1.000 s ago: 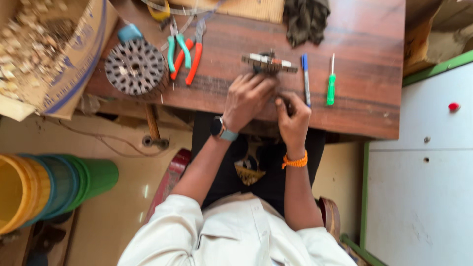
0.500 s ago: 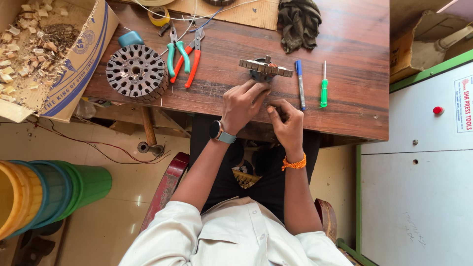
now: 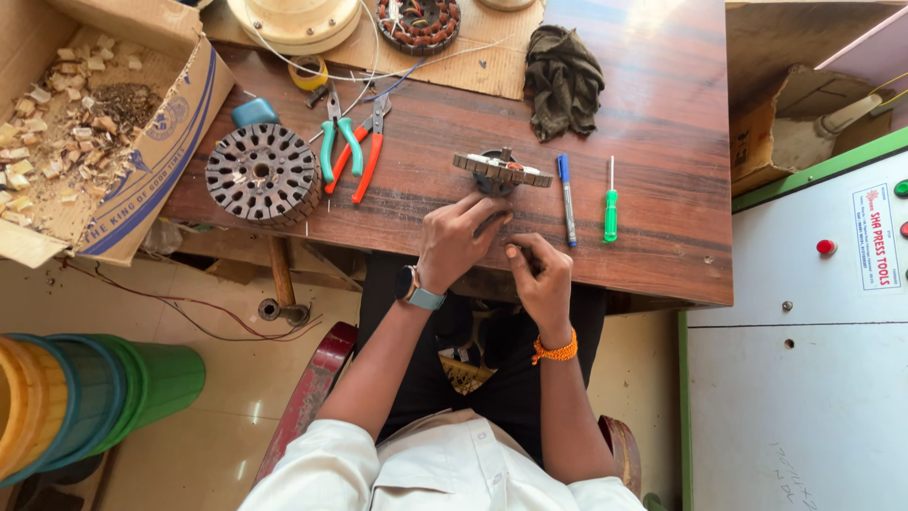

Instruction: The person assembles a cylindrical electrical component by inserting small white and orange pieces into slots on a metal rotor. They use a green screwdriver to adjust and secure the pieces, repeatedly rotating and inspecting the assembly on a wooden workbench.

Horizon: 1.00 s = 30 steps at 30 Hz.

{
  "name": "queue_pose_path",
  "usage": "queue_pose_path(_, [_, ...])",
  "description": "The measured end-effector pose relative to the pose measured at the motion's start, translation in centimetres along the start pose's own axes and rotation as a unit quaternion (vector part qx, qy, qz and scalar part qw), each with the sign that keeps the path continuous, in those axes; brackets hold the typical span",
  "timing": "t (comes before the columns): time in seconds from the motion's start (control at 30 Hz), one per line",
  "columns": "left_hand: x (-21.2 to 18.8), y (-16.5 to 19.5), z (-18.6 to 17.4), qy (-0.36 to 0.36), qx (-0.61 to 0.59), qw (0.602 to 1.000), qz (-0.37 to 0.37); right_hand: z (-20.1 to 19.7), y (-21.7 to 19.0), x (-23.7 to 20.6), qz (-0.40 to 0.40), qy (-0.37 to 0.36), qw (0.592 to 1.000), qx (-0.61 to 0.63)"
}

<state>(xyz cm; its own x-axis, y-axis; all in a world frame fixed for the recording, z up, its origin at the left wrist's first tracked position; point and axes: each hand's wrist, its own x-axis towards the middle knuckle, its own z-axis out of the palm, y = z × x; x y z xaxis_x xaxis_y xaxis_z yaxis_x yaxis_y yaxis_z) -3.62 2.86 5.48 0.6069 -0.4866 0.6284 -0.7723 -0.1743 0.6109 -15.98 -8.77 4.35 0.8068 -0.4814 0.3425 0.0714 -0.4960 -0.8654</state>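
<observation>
My left hand [image 3: 461, 238], with a wristwatch, rests on the wooden table [image 3: 653, 104], fingers curled, tips just in front of a small round metal motor part [image 3: 501, 171]. My right hand [image 3: 541, 274], with an orange thread on its wrist, is beside it near the table's front edge. Its thumb and forefinger pinch something small and thin that I cannot make out. A blue pen [image 3: 566, 199] and a green screwdriver [image 3: 611, 203] lie right of the motor part.
A dark slotted stator core [image 3: 262, 173], green-handled and orange-handled pliers [image 3: 352, 147] and a dark rag [image 3: 563, 80] lie on the table. A cardboard box [image 3: 142, 180] of scraps sits left; stacked plastic buckets [image 3: 85, 397] stand below. A white cabinet [image 3: 794, 378] is right.
The camera view has shifted, so the table sits lower in frame. Both hands stay in front of the motor part, fingers moving slightly.
</observation>
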Motion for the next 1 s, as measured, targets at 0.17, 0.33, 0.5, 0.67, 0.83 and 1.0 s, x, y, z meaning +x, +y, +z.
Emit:
queue_pose_path(0.17, [0.4,0.4,-0.3,-0.001,-0.017,1.000,-0.012,0.0,-0.4,0.0,-0.017,0.003,1.000,0.014])
queue_pose_path(0.33, [0.4,-0.3,-0.7,0.021,-0.112,0.994,0.000,-0.3,-0.3,-0.1,-0.052,0.010,0.998,-0.033])
queue_pose_path(0.5, [-0.6,-1.9,0.4,0.040,-0.159,0.986,-0.013,-1.8,0.4,-0.3,-0.014,-0.021,0.999,0.026])
queue_pose_path(0.67, [-0.6,-1.8,1.4,0.091,-0.180,0.978,-0.042,-3.2,-0.6,2.1,-0.053,0.000,0.999,-0.005])
queue_pose_path(0.83, [-0.2,-0.3,1.7,0.105,-0.232,0.961,-0.103,-4.0,-2.4,5.8,-0.107,-0.011,0.991,-0.081])
queue_pose_path(1.0, [-0.6,0.8,2.5,0.073,-0.273,0.932,-0.228,-4.4,-3.8,8.3,-0.158,-0.035,0.981,-0.108])
